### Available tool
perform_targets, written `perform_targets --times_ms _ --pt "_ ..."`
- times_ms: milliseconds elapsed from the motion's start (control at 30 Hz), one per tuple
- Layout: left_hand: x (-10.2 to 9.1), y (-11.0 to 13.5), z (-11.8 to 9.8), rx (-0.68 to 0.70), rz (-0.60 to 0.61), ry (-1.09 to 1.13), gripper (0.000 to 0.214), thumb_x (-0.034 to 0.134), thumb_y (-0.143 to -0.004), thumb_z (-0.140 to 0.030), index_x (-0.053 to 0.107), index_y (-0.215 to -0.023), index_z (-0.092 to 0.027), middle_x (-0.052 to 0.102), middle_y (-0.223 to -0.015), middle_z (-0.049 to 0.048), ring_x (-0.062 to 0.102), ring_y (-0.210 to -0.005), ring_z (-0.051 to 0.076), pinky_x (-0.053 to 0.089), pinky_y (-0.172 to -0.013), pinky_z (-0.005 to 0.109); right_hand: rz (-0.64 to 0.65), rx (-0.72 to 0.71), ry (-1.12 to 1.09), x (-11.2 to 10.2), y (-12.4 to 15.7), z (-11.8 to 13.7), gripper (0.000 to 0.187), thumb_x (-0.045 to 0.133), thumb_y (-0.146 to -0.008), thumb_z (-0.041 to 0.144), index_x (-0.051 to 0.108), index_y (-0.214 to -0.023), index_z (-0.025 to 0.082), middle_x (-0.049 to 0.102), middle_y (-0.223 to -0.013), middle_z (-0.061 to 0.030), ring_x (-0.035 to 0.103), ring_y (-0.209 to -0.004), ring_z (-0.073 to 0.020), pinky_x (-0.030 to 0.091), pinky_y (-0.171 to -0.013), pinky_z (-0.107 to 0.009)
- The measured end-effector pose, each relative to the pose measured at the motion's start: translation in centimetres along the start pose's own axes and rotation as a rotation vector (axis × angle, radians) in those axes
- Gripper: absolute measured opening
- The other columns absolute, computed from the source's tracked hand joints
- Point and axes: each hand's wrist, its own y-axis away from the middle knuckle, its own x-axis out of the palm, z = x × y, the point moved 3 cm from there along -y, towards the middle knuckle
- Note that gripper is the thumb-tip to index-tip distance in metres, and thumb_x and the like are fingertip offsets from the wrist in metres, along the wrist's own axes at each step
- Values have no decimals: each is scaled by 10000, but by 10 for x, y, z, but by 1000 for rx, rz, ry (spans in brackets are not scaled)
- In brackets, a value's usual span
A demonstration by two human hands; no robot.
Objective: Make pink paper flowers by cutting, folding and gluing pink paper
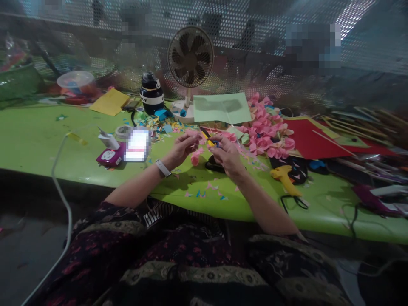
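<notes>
My left hand (185, 148), a white band on its wrist, is closed in a pinch above the table. Pink paper shows right behind its fingertips, and whatever they hold is too small to make out. Facing it, my right hand (228, 155) is closed around what look like scissors (209, 139) with yellow and blue parts, their tip pointing toward the left fingers. Under the hands sits a pink paper flower piece (196, 157). A black object (214, 165) lies partly hidden below my right hand. To the right spreads a heap of pink paper petals (267, 127).
Paper scraps litter the green table (95, 170). A lit phone (136, 145) and purple power socket (110, 156) lie left. Behind stand a dark jug (151, 95), a fan (190, 57) and light green paper (221, 108). A yellow glue gun (287, 178) and red sheets (314, 138) lie right.
</notes>
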Motion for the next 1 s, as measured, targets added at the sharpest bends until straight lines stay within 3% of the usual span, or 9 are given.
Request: perform_targets --times_ms 200,567,767,900,1000 --pt "3 1 6 -30 63 29 259 859 -705 -289 645 -659 -149 520 -514 -60 429 -460 25 318 -468 157 128 42 11 6 3 -3 433 790 -721 341 591 -1081 204 336 -515 138 200 -393 -28 120 -390 -210" --pt "2 4 13 -121 88 41 212 863 -716 -285 701 -739 -149 543 -548 -53 465 -484 27 337 -472 138 163 85 -40 12 4 -11 410 846 -664 481 583 -795 195 375 -513 123 228 -377 -16 135 -381 -211" --pt "7 6 10 -177 93 31 306 791 -785 -430 751 -911 -154 599 -615 -33 520 -525 36 396 -504 145 -13 24 -95 6 0 -9 399 848 -642 443 570 -797 202 408 -530 121 235 -381 -9 149 -374 -195" --pt "8 5 14 -205 96 -8 326 805 -766 -447 737 -863 -143 671 -682 13 625 -614 73 442 -550 166 -143 -38 -121 -2 -7 -10 371 824 -643 415 556 -798 212 394 -500 130 223 -364 -12 139 -363 -195" --pt "6 3 18 -207 101 -7 299 863 -695 -377 704 -809 -152 716 -754 27 694 -701 103 472 -607 185 -157 -38 -91 -6 -10 -12 349 805 -665 416 550 -789 212 369 -480 131 226 -358 -17 140 -360 -200"
